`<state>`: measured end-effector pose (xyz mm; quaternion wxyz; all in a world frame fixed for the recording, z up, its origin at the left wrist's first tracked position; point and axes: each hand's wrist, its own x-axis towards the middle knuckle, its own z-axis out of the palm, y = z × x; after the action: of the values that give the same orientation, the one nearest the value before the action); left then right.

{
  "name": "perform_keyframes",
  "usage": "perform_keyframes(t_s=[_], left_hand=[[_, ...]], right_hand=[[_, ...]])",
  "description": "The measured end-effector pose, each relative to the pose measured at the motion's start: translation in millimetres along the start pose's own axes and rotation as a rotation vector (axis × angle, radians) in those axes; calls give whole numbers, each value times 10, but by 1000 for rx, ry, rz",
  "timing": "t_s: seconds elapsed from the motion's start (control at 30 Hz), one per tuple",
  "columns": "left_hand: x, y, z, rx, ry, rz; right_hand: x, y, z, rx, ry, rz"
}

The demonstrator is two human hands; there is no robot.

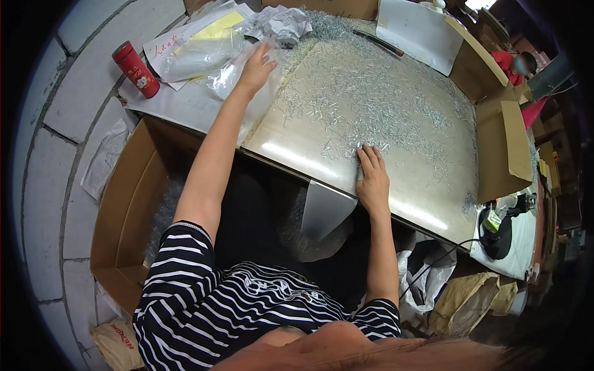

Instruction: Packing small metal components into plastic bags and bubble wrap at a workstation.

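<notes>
My left hand reaches to the far left over a clear plastic bag, its fingers apart and touching or just above the plastic. With fingers stretched out, my right hand lies near the front edge of the metal-topped table. Its fingertips touch the near side of a wide scatter of small, thin silvery metal pieces, like pins or short nails. A larger heap of these pieces lies at the back. Below the table edge, between my arms, hangs a grey metal chute.
A red flask stands at the left beside papers and crumpled paper. A dark rod-like tool lies at the back. Cardboard walls the right side. An open carton sits below left. Another person is far right.
</notes>
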<state>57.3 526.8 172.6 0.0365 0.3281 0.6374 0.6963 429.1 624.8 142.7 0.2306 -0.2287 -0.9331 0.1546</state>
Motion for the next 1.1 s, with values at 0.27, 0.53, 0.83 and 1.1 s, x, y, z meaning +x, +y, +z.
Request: perform_keyframes(t_s=[0.27,0.53,0.83,1.1], left_hand=[[-1239,-13,-119,909,-145,161],[-1449,282,-25,967,-229,256],[-2123,235,-144,1057,-304,427],[-2210,186,-177,550,-208,529]], right_hand=[[16,9,-13,-2,-6,1],[-7,19,-9,-27,4,1],[-2,19,7,-44,-9,8],[22,39,12,-50,-20,-10]])
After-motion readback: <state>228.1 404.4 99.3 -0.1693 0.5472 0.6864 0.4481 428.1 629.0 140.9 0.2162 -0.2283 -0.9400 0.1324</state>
